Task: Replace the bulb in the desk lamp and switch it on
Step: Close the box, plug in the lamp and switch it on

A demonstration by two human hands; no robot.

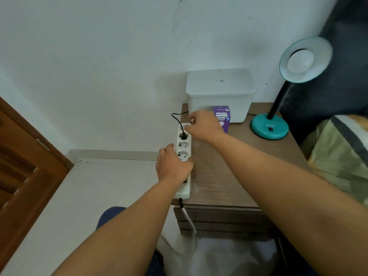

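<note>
A teal desk lamp [269,128] stands at the back right of the wooden nightstand [229,172], its shade tilted toward me with a white bulb [300,61] in it, unlit. A white power strip [184,148] lies along the nightstand's left edge with a black plug [183,135] in its second socket. My left hand [173,166] grips the strip's near half. My right hand [205,124] hovers at the strip's far end, fingers curled just above the plug; whether it touches anything I cannot tell. A purple bulb box [222,116] stands behind that hand.
A white lidded plastic bin [221,94] sits at the back against the wall. The lamp's black cord [176,118] loops from behind the bin to the plug. A bed with green bedding [338,156] is on the right, a brown wooden door [25,166] on the left.
</note>
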